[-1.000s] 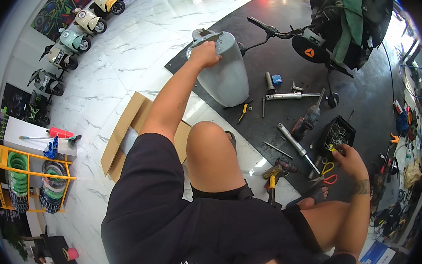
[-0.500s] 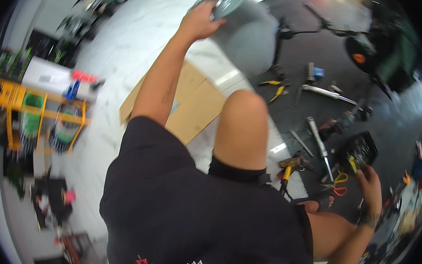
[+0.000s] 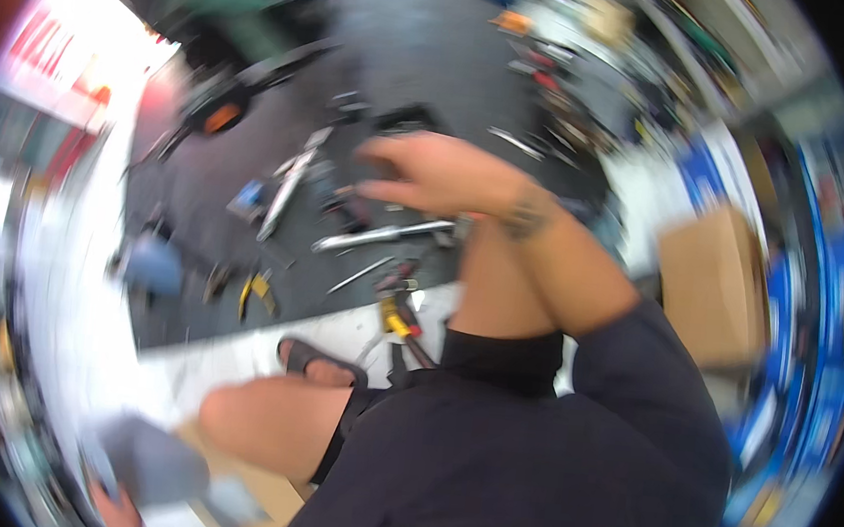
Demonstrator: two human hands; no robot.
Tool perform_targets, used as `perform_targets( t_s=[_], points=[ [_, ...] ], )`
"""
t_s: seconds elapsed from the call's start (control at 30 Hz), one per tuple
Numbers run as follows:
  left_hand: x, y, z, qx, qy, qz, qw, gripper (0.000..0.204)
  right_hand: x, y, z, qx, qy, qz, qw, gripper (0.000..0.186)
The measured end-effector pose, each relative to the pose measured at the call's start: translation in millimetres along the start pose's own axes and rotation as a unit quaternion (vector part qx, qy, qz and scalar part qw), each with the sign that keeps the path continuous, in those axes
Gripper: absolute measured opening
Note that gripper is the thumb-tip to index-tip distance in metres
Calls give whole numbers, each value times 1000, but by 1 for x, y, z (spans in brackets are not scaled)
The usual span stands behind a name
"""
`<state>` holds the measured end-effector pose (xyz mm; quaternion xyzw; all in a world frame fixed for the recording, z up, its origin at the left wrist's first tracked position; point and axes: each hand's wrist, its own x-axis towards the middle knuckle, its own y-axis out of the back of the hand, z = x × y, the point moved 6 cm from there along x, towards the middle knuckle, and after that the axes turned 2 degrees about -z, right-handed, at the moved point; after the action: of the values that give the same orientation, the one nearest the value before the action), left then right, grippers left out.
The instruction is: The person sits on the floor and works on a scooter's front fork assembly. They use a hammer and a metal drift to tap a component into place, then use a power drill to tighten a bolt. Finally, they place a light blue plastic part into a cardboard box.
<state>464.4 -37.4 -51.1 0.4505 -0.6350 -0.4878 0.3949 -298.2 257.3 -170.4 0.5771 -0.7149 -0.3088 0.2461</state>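
Observation:
My left hand (image 3: 119, 513), partly cut off at the lower left rim, grips the edge of a grey, translucent, rounded piece (image 3: 159, 461); blur hides its exact kind. My right hand (image 3: 430, 169) hovers over the black mat with thumb and fingers apart and nothing visible in them. Just beyond it is a black tray (image 3: 409, 120), partly covered by the hand. Nearest on the mat lies a long chrome tool (image 3: 384, 234), with a thin metal rod (image 3: 361, 273) beside it. A yellow-and-black tool (image 3: 397, 320) lies at the mat's near edge.
A green-and-black vehicle (image 3: 214, 4) stands at the far left. Yellow-handled pliers (image 3: 261, 294) and another long silver tool (image 3: 293, 187) lie on the mat. Flat cardboard (image 3: 266, 496) is by my left knee. At right stands a cardboard box (image 3: 711, 289) near blue packages.
My view has swung round to the right. The left hand, still holding the grey piece, now appears at lower left. The right hand has moved forward over the mat, its fingers apart.

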Motion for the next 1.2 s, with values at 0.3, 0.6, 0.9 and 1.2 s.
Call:
perform_targets(
  t_s=[0.3, 0.6, 0.9, 1.2],
  points=[
    [38, 117, 108, -166, -279, 221, 920, 55, -319, 40, 246, -79, -369, 441, 814, 41],
    [61, 211, 321, -169, -174, 210, 947, 57, -758, 123, 305, -272, -731, 452, 434, 49],
    [-4, 262, 476, -149, -437, 254, 850, 61, -844, 87, 337, -116, -793, 386, 456, 70],
    [64, 238, 484, -204, -421, 144, 872, 69, -650, 64, 213, 162, -383, 524, 744, 45]
  ],
)
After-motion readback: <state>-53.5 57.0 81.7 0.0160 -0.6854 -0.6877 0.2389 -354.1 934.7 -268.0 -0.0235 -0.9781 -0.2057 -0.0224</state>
